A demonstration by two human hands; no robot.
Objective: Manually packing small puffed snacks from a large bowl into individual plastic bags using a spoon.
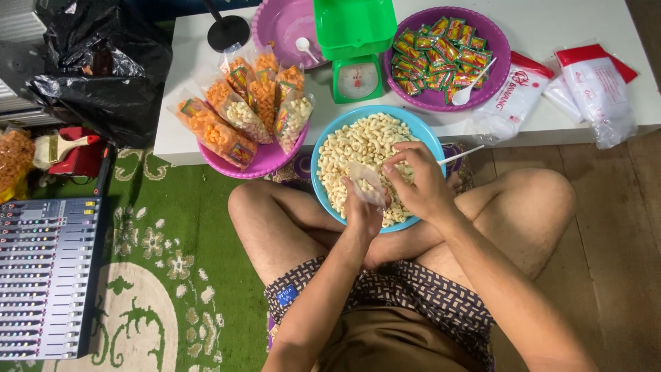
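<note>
Both hands are held over a blue bowl that rests on the crossed legs of a seated person. A small clear plastic bag is pinched in the closed fingers of the left hand, its mouth turned upward. The right hand is curled at the bag's top edge, with a white spoon gripped in it, the handle sticking out to the right past the bowl's rim. The bowl is filled with pale puffed snacks, and the bag is held just above them.

Beyond the bowl, a low white table is seen. A pink basin at its near edge is loaded with filled snack bags of orange and pale pieces, standing upright. Behind the blue bowl a green kitchen scale is placed, and to its right a purple basin is heaped with small coloured sachets, a white scoop lying among them. Another pink basin with a spoon inside is set at the far edge. Packs of empty plastic bags with red headers are laid on the table's right end.

On the floor to the left, a green patterned rug is spread, with an audio mixer lying on it and a black plastic sack further back.
</note>
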